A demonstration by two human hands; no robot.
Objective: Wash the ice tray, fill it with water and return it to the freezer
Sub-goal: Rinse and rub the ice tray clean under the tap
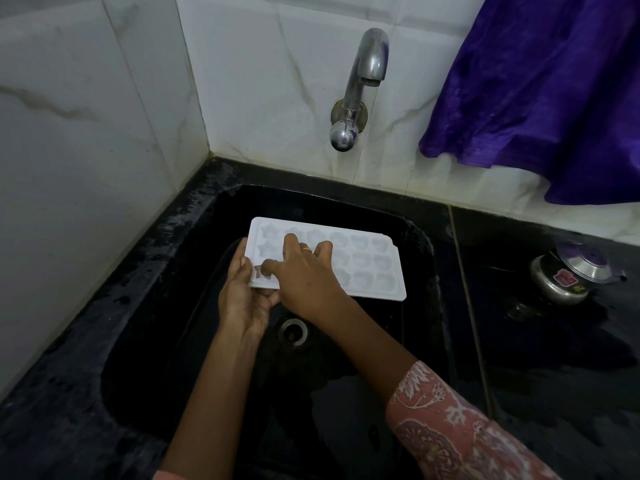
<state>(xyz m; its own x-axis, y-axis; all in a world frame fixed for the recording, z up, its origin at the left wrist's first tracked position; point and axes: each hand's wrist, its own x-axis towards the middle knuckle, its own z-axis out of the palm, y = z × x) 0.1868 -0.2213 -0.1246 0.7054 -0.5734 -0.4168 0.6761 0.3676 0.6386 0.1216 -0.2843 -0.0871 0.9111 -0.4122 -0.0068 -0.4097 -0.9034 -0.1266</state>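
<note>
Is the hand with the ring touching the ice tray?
Touching. The head view shows the right hand lying on top of the tray, its fingers and thumb pressed onto the moulds with no gap.

The ice tray (367, 265) is white plastic, cavity side up, with three rows of star- and heart-shaped moulds. It lies nearly flat, its left short end gripped by the left hand (242, 299), its left part under the right hand (304, 271), the rest jutting rightward beyond both.
</note>
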